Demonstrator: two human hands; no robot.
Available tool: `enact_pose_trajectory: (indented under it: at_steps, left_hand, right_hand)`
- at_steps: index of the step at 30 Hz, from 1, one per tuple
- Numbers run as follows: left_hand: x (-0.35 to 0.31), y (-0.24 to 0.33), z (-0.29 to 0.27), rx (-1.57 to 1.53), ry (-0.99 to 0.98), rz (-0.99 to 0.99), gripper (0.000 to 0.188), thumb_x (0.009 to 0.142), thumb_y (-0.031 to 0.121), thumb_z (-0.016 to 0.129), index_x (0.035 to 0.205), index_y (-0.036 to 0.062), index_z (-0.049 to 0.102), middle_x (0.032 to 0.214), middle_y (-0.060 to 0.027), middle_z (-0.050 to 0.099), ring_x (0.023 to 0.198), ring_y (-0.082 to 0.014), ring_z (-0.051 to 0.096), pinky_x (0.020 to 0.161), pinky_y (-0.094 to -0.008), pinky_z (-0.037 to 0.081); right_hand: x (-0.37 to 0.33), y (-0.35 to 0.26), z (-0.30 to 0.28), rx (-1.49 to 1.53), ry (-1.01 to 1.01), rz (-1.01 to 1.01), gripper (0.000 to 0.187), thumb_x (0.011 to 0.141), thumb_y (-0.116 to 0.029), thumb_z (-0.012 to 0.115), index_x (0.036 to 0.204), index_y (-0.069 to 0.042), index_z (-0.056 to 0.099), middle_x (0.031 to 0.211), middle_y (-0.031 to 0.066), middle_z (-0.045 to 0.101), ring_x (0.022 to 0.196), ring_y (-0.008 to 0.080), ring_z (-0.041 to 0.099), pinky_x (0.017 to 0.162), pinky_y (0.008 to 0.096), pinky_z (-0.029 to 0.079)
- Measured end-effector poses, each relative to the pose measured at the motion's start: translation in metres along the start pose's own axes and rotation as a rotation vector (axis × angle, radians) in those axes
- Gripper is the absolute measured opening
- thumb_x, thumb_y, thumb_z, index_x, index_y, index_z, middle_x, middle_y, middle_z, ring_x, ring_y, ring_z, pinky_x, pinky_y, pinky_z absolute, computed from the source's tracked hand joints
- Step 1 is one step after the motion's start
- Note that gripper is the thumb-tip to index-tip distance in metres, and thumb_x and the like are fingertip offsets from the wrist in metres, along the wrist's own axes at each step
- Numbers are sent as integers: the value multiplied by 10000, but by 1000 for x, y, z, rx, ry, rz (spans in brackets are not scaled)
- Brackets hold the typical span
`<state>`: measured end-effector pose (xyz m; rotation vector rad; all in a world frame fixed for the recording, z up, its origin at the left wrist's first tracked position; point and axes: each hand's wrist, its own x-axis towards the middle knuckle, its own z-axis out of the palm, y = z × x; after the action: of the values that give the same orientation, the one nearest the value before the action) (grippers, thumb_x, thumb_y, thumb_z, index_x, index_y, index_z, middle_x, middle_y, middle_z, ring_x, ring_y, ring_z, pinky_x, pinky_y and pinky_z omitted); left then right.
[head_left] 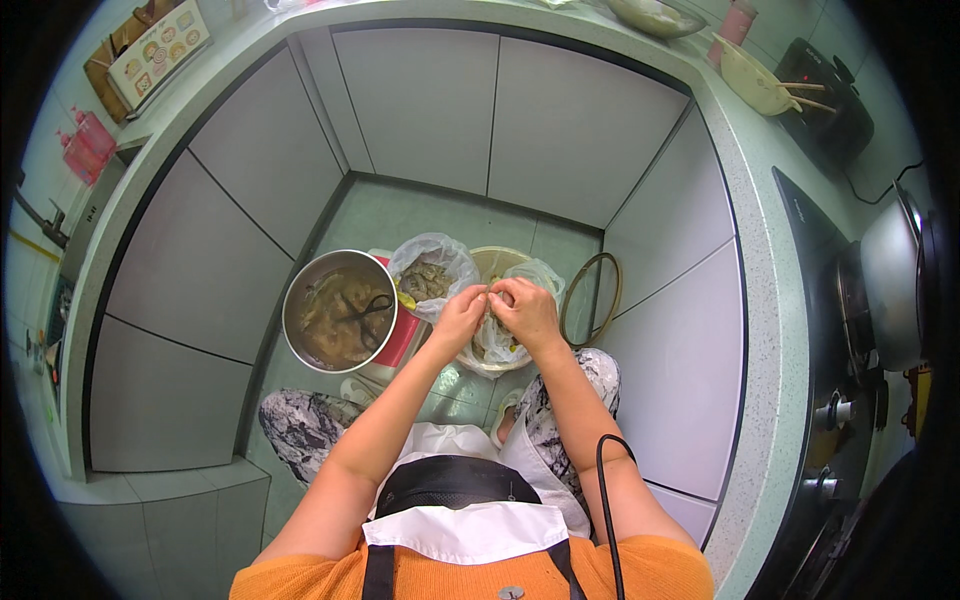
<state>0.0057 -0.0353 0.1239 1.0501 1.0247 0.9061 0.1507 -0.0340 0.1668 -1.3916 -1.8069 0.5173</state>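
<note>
My left hand [464, 313] and my right hand [527, 312] meet with fingertips pinched together over a bin lined with a clear plastic bag [493, 345]. Whatever lies between the fingertips is too small to make out. Just left of the hands, an open white plastic bag [441, 251] holds a pile of greyish, shrimp-like pieces [426, 282]. Further left stands a round metal pot [287, 318] of murky brownish liquid with pale pieces in it. Black-handled scissors [372, 309] rest in that pot.
Under the pot and bag shows a red and white stool-like surface [402, 338]. A round hoop-like lid [592, 300] leans by the right cabinet [670, 270]. Grey-white cabinets surround my knees. Above, the counter bears a yellowish bowl with chopsticks [757, 78] and a black hob [815, 260].
</note>
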Motion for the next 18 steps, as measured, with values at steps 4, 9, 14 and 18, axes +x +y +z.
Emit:
enact_pose_trajectory:
  at_steps: [4, 9, 14, 18]
  left_hand:
    - [2, -3, 2, 134, 14, 87, 260, 931, 188, 436, 1115, 32, 531, 679, 52, 457, 565, -34, 404, 491, -191, 335]
    - [-2, 5, 3, 58, -23, 27, 260, 927, 184, 439, 1119, 36, 532, 669, 50, 462, 566, -39, 408, 502, -192, 337]
    - [-2, 12, 1, -307, 11, -148, 236, 923, 171, 436, 1099, 54, 540, 720, 18, 497, 606, -63, 450, 542, -201, 366]
    - [-2, 15, -9, -707, -4, -219, 307, 911, 159, 455, 1200, 58, 428, 897, -48, 540, 821, -140, 545, 713, -272, 461]
  right_hand:
    - [-1, 2, 2, -36, -32, 21, 104, 720, -178, 614, 771, -89, 628, 700, 54, 598, 603, 234, 584, 548, 341, 463]
    - [0, 7, 5, 76, -46, 57, 81, 713, -153, 612, 756, -84, 609, 680, 50, 581, 577, 193, 559, 529, 312, 445]
    - [-1, 18, 8, 675, -102, 283, 54, 753, -93, 617, 747, -55, 579, 654, -33, 535, 573, 46, 482, 496, 209, 383]
    - [7, 26, 2, 926, 2, 475, 50, 802, -80, 595, 826, -52, 562, 665, -55, 514, 546, 16, 433, 472, 179, 344]
